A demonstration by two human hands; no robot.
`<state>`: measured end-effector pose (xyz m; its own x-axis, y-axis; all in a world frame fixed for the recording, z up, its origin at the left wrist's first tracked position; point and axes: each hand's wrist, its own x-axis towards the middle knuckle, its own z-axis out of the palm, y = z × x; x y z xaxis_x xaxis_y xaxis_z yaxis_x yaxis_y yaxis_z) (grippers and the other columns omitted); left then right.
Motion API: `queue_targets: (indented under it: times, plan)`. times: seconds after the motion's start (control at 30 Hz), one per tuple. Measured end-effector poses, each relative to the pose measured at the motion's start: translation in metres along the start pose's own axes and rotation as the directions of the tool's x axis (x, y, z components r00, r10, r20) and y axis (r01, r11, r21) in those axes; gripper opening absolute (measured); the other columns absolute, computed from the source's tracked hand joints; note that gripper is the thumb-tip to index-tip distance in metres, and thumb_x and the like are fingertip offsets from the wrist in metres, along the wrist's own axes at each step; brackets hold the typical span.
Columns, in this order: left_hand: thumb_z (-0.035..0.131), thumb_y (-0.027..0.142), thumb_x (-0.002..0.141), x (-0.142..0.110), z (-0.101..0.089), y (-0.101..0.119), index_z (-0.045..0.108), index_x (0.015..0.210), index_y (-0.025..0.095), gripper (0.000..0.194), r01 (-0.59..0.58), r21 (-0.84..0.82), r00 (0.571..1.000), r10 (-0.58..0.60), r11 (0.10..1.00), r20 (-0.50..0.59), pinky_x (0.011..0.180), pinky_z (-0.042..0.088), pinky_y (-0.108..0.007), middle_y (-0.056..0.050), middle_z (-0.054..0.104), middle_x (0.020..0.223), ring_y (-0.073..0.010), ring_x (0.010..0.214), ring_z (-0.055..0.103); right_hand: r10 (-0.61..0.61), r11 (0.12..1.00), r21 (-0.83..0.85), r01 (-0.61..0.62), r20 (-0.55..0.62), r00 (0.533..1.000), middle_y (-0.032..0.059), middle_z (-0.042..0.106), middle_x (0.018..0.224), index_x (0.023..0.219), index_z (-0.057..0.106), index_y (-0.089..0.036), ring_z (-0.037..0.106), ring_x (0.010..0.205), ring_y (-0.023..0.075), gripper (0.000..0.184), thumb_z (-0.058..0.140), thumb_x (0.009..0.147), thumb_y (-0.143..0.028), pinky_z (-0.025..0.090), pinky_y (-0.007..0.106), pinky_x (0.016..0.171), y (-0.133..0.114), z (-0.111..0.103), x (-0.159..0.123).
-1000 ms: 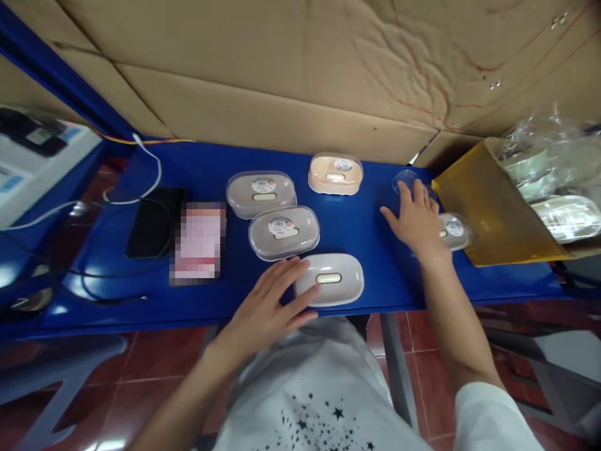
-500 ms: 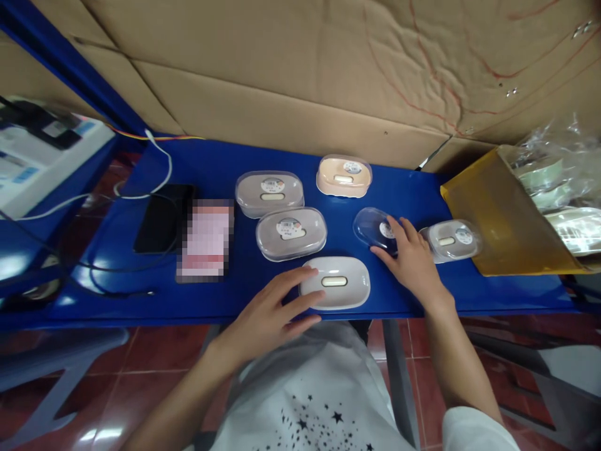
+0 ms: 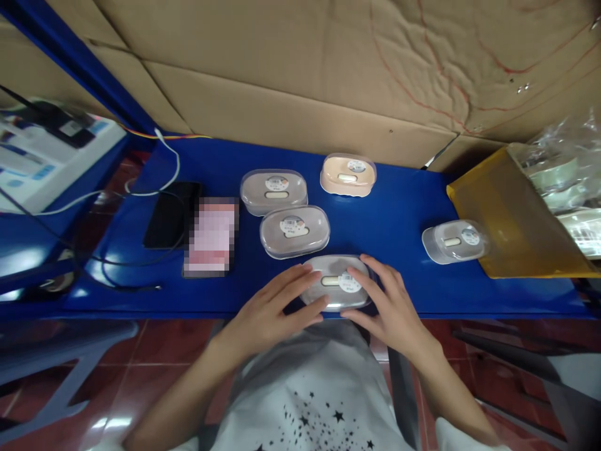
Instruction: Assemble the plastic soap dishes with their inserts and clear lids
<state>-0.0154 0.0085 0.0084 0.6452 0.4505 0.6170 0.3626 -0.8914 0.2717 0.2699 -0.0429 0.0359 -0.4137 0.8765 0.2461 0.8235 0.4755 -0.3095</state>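
A pale grey oval box (image 3: 312, 294) lies at the table's front edge, between my two hands. A clear plastic lid (image 3: 335, 300) with a round white label sits over it; whether it is fully seated I cannot tell. Across the left end, my left hand (image 3: 277, 304) rests with fingers outstretched and spread, fingertips touching. My right hand (image 3: 389, 304) spans the lid's right end, fingers at its far edge and thumb at the near side. Just behind are two similar lidded grey boxes, the nearer one (image 3: 295, 244) and the farther one (image 3: 256, 197).
A peach lidded box (image 3: 335, 183) stands near the cardboard wall. At right, another lidded box (image 3: 434, 247) sits beside an open carton (image 3: 488, 232) holding plastic-wrapped items. To the left lie a phone with a blurred screen (image 3: 211, 238), a black device (image 3: 164, 216) and loose cables.
My right hand has brought the clear lid from the right of the table onto the pale grey box. My left hand has stayed at the box's left end.
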Motion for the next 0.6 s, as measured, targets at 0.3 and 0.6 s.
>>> queue_targets:
  times: [0.3, 0.6]
  plan:
    - [0.079, 0.016, 0.096, 0.0, -0.01, -0.007, 0.066, 0.136, 0.02, 0.042, -0.06, 0.01, 0.993, 0.059, 0.998, 0.101, 0.119, 0.057, -0.053, -0.012, 0.068, 0.145, -0.0295, 0.144, 0.06, -0.069, 0.995, 0.073, 0.073, -0.052, 0.996, 0.0102, 0.05, 0.165, 0.165, 0.039, -0.035, 0.04, 0.159, 0.034, 0.066, 0.067, 0.105, -0.042, 0.039, 0.063, 0.127, 0.009, 0.005, -0.011]
    - [0.079, 0.018, 0.097, 0.0, -0.008, -0.013, 0.065, 0.134, 0.02, 0.04, -0.062, 0.006, 0.994, 0.061, 0.998, 0.09, 0.119, 0.058, -0.052, -0.011, 0.069, 0.143, -0.0281, 0.143, 0.061, -0.141, 0.989, 0.041, 0.146, -0.102, 0.985, 0.0076, 0.064, 0.152, 0.152, 0.058, -0.033, 0.043, 0.158, 0.0328, 0.049, 0.069, 0.105, -0.031, 0.053, 0.056, 0.117, 0.019, 0.013, -0.018]
